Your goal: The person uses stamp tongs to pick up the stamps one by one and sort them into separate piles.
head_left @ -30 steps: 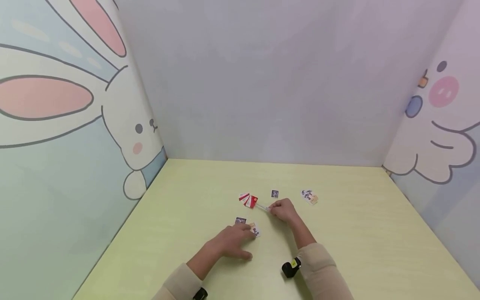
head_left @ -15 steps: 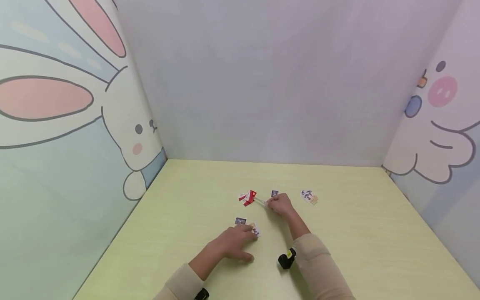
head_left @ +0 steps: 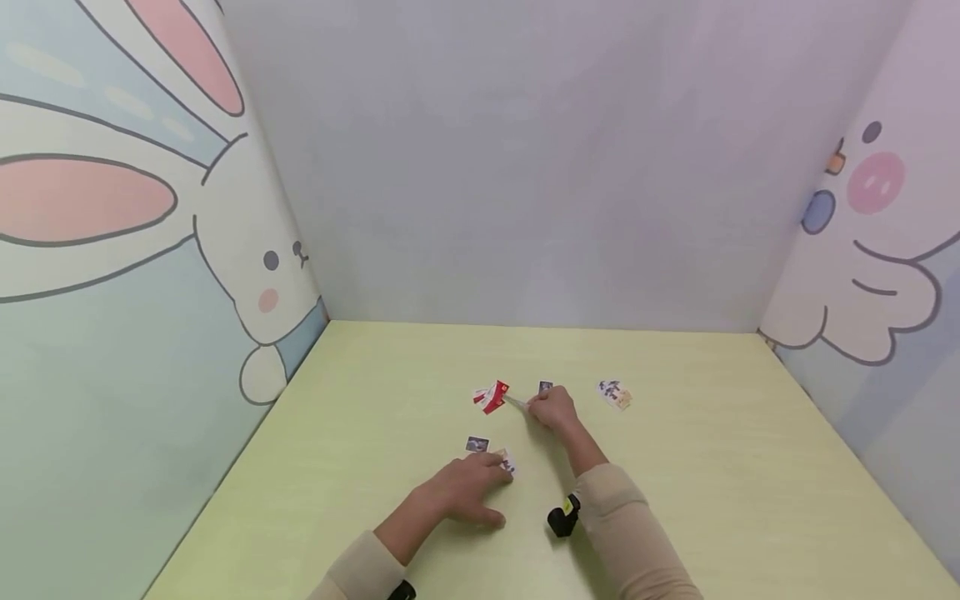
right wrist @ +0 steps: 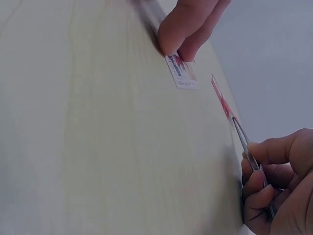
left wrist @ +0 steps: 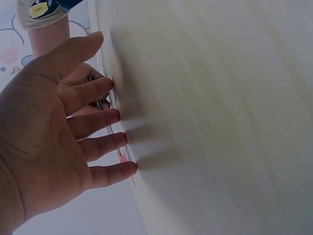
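My right hand (head_left: 553,408) pinches metal tweezers (right wrist: 239,129) between thumb and fingers. Their tips meet a red-and-white stamp (right wrist: 226,106), part of a small fanned group of red stamps (head_left: 493,397) on the table. Closer to me, my left hand (head_left: 465,487) lies with fingers spread and thumb out, its fingertips resting at a small pale stamp with a printed picture (head_left: 507,463). That stamp's white border shows past the fingers in the right wrist view. A dark stamp (head_left: 477,444) lies just beyond the left hand.
Another dark stamp (head_left: 545,386) is partly covered by the right hand. Farther right lies a cluster of overlapping stamps (head_left: 615,393). A grey wall (head_left: 525,208) rises behind the yellow table (head_left: 712,433), with cartoon-printed side walls left and right.
My right hand and the tweezers have shifted slightly away from me and left. The red stamp at the tips moved with them, farther over the other red ones. The left hand stayed nearly still.
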Action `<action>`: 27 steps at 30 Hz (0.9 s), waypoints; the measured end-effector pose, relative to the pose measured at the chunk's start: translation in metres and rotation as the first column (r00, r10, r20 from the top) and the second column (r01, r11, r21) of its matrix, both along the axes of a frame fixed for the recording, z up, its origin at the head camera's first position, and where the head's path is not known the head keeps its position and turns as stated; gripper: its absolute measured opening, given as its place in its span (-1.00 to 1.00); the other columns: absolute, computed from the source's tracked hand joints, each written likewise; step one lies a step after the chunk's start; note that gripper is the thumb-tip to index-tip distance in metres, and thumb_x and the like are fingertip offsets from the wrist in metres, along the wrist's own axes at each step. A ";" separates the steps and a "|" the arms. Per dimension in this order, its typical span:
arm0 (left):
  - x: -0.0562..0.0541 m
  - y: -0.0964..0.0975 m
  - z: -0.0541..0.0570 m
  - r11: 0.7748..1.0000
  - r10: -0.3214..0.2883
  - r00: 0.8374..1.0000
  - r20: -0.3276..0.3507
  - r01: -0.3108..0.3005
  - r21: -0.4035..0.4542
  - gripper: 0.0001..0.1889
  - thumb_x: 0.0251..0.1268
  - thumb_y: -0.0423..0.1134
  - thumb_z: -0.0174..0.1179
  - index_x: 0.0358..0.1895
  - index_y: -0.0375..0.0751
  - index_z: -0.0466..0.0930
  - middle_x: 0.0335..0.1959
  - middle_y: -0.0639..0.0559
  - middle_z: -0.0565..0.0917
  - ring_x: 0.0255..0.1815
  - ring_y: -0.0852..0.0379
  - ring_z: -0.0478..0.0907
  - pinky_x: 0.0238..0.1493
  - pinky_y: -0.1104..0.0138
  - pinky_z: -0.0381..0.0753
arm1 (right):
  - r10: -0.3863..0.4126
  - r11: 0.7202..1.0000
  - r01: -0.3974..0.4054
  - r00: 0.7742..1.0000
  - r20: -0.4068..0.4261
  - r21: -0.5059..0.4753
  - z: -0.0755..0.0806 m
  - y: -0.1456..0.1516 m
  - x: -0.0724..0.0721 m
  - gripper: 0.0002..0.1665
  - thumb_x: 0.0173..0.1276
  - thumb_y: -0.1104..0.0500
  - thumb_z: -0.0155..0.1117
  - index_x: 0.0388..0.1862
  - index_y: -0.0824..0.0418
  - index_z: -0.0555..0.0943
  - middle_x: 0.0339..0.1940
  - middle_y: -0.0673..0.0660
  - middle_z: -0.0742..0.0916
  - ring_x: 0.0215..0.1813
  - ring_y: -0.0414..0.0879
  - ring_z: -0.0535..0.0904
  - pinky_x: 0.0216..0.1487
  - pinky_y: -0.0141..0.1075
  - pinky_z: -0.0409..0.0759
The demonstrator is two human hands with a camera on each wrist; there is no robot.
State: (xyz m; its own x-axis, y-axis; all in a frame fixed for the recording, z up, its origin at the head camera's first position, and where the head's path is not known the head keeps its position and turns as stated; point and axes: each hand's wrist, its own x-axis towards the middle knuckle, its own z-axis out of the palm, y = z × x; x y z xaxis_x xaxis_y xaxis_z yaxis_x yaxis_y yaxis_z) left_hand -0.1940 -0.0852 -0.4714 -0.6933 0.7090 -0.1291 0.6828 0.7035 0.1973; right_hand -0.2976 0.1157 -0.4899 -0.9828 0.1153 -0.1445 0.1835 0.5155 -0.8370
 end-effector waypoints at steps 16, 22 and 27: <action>0.002 -0.002 0.001 1.000 0.006 1.000 -0.002 -0.006 0.017 -0.44 0.00 0.12 0.30 0.11 0.02 0.54 0.30 -0.01 0.34 0.26 0.06 0.30 0.01 0.11 0.47 | 0.036 0.999 -0.035 0.999 -0.022 0.033 0.003 0.003 0.012 -0.86 0.05 0.31 0.26 -0.41 0.38 0.68 -0.54 0.13 0.60 -0.53 -0.09 0.45 -0.57 -0.37 0.41; 0.002 -0.001 0.001 1.000 0.017 1.000 -0.004 -0.017 0.013 -0.45 0.01 0.10 0.31 0.12 0.02 0.53 0.32 -0.04 0.31 0.28 0.04 0.28 0.05 0.12 0.45 | 0.039 0.999 -0.038 0.999 -0.009 0.035 0.008 0.004 0.016 -0.89 0.06 0.32 0.27 -0.44 0.37 0.66 -0.53 0.12 0.60 -0.53 -0.09 0.44 -0.57 -0.37 0.41; 0.002 -0.002 -0.002 1.000 0.013 1.000 -0.005 -0.013 0.014 -0.42 0.00 0.11 0.31 0.14 0.01 0.51 0.32 -0.04 0.32 0.27 0.05 0.29 0.06 0.13 0.44 | 0.066 0.995 -0.064 0.998 -0.013 0.075 0.010 0.003 0.013 -0.91 0.09 0.31 0.25 -0.50 0.34 0.66 -0.53 0.12 0.61 -0.52 -0.09 0.43 -0.56 -0.36 0.39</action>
